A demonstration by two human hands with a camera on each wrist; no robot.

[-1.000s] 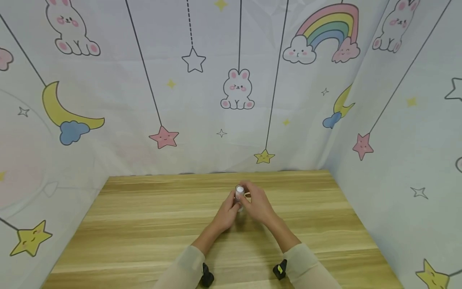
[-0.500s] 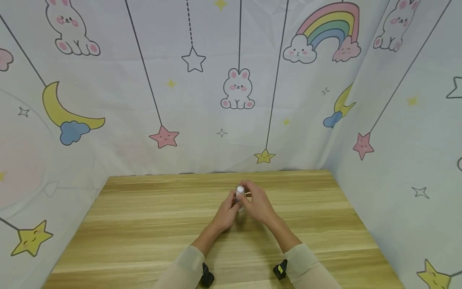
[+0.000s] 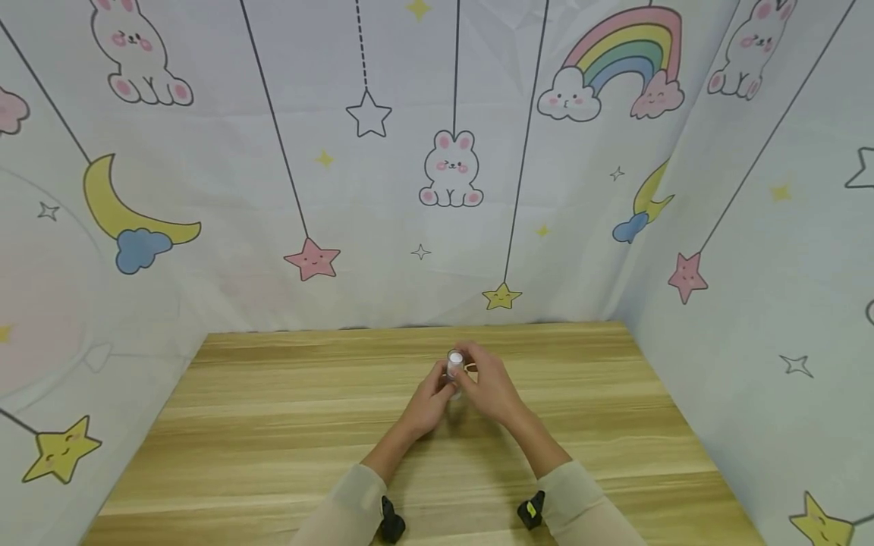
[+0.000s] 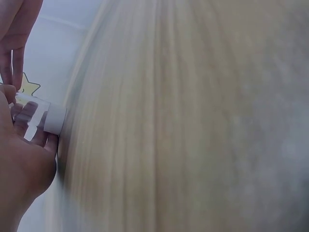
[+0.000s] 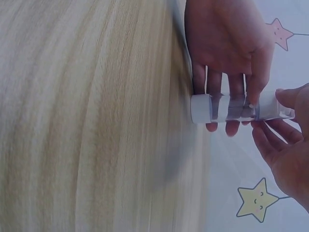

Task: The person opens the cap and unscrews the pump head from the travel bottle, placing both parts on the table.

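Barely anything has moved since the earlier head views; we find the slim, transparent cylindrical bottle (image 5: 241,111) in the same spot, upright near the far edge of the table, middle to slightly right. Its round white cap (image 5: 201,108) is at the lower end, right at the tabletop, though we cannot tell whether it touches, and a white section shows near the top. We see the left hand (image 3: 429,402) grasping the lower body, its fingers curled round behind the clear wall, while the right hand (image 3: 488,383) pinches the upper end between thumb and fingers. Beneath them lies the light brown, wood-grained table (image 3: 293,425). Cream long sleeves (image 3: 344,504) cover the forearms, and we notice a small black device (image 3: 392,523) beside each cuff. Behind hangs a white fabric backdrop (image 3: 382,197) printed with white bunnies, stars, moons and a rainbow (image 3: 624,45).
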